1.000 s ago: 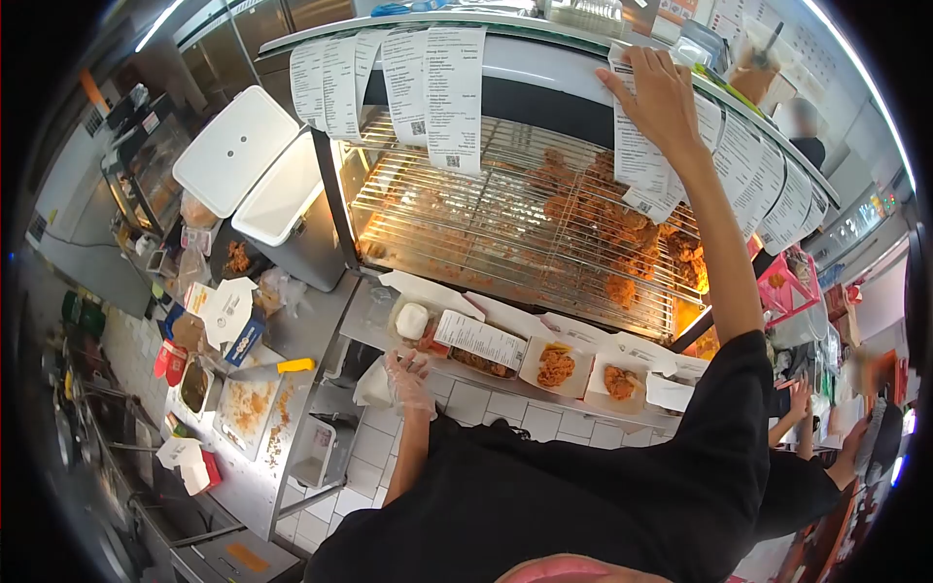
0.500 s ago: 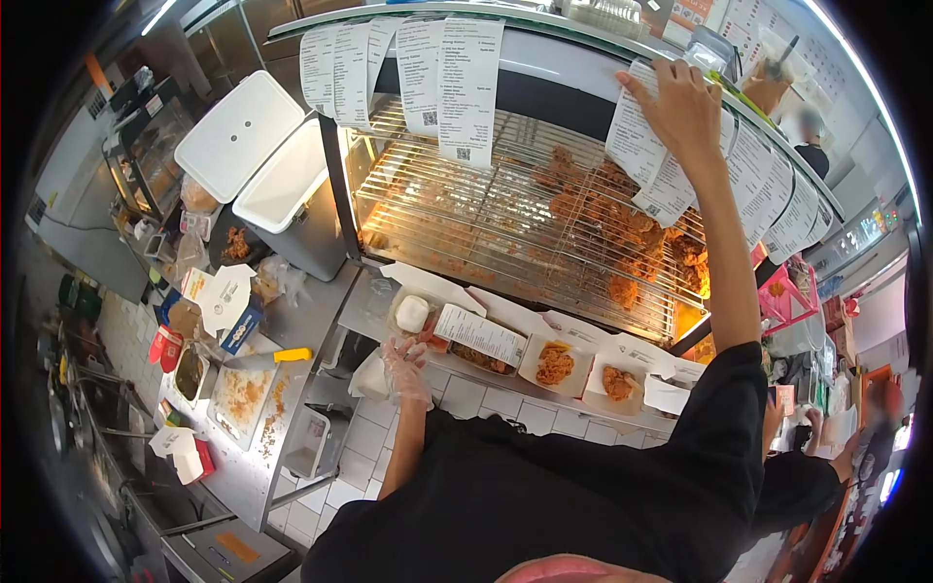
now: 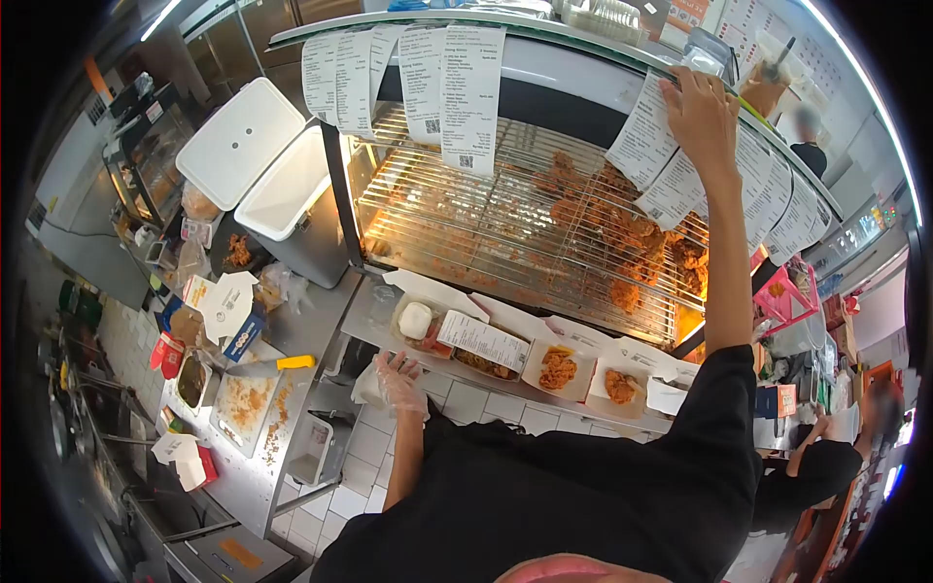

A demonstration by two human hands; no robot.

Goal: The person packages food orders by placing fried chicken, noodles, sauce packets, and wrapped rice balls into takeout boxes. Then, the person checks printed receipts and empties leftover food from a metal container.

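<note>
Far left: a steel counter (image 3: 311, 316) carries a yellow-handled knife (image 3: 295, 362), a crumb-strewn tray (image 3: 245, 413) and several cartons. Beside it stands a grey bin (image 3: 321, 233) with its white lid raised.

Left of centre: printed slips (image 3: 471, 97) hang from the upper edge of the heated cabinet (image 3: 559, 83). Below, the left hand (image 3: 400, 384), in a clear glove, has its fingers loosely spread. It lies near a white item (image 3: 367, 386); contact between the two cannot be confirmed.

Centre: a row of opened boxes (image 3: 437, 290) runs along the cabinet front. One carries a loose printed slip (image 3: 486, 340); two hold fried chicken (image 3: 558, 369). More chicken (image 3: 637, 238) lies on the rack inside.

Right of centre: the bare right hand (image 3: 702, 121) is at the cabinet's top edge, fingers bent over the hanging order slips (image 3: 646, 131). Whether it pinches one cannot be told.

Far right: a co-worker's black sleeve (image 3: 816, 476) is visible.

Assessment: the step in hand appears to be handling or checking the order slips. The next move would call for a fingertip grip on one slip, leaving its overlapping neighbours undisturbed.
</note>
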